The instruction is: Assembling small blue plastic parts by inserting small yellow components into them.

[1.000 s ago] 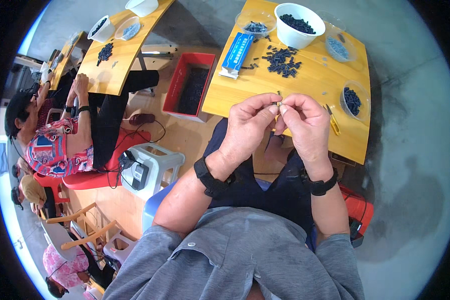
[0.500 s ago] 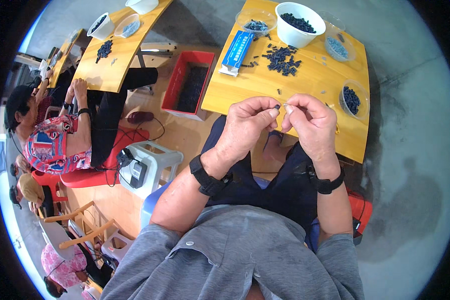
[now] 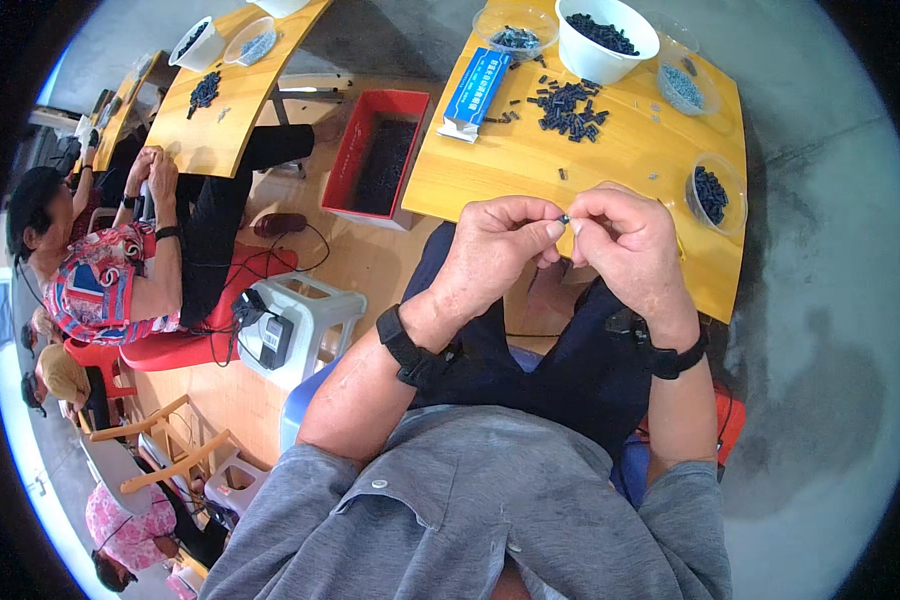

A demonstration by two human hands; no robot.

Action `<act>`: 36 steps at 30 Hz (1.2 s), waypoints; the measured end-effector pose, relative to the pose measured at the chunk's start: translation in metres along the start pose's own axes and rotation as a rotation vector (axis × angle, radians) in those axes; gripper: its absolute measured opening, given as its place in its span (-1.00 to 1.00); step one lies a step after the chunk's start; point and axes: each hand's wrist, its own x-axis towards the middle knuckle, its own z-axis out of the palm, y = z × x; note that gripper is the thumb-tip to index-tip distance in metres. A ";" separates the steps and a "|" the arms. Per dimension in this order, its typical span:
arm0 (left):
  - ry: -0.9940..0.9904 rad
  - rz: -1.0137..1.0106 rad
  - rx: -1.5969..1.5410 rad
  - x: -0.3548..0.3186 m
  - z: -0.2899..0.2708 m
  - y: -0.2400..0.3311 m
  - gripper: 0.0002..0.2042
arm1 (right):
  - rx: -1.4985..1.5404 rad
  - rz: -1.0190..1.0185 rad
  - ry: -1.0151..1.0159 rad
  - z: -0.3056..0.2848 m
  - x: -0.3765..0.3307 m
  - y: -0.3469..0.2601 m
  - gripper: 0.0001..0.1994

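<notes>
My left hand [image 3: 505, 245] pinches a small black piece [image 3: 564, 219] between thumb and forefinger, just beyond the table's near edge. Against it, my right hand [image 3: 625, 240] is closed in a pinch; its fingertips hide most of what they hold. The fingertips of both hands meet at the black piece. Past my hands, a loose pile of short black cylindrical pieces [image 3: 570, 110] lies on the yellow table [image 3: 630, 155]. To the right, a clear round tub [image 3: 735, 205] contains similar black pieces.
A white bowl [image 3: 580, 55] of black pieces, a clear tub [image 3: 545, 22] of small parts, a clear tub [image 3: 708, 95] of light-blue parts and a blue-and-white box [image 3: 475, 92] stand on the table. Left are a red bin [image 3: 342, 165], a white stool [image 3: 315, 350] and a seated person [image 3: 110, 270].
My hands have come together, so the black piece and the right fingertips now meet; a small gap separated them before. The right hand's small pale piece is now hidden.
</notes>
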 end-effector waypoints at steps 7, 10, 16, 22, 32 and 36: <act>-0.045 -0.024 0.189 0.001 -0.001 0.000 -0.89 | -0.387 -0.170 -0.212 -0.014 0.017 -0.018 -0.93; -0.035 -0.035 0.192 0.002 0.001 -0.001 -0.89 | -0.408 -0.113 -0.284 -0.016 0.021 -0.021 -0.92; -0.041 -0.048 0.197 0.004 0.003 0.004 -0.88 | -0.453 -0.098 -0.265 -0.013 0.023 -0.021 -0.93; -0.028 -0.038 0.088 0.007 0.001 0.016 -0.89 | 0.061 0.284 -0.174 -0.013 0.020 -0.021 -0.95; -0.054 0.001 0.070 0.005 0.003 0.017 -0.90 | -0.025 0.001 -0.011 -0.007 0.006 -0.004 -0.94; -0.057 -0.001 0.020 0.006 0.004 0.015 -0.90 | -0.040 -0.053 0.026 -0.007 0.004 -0.001 -0.92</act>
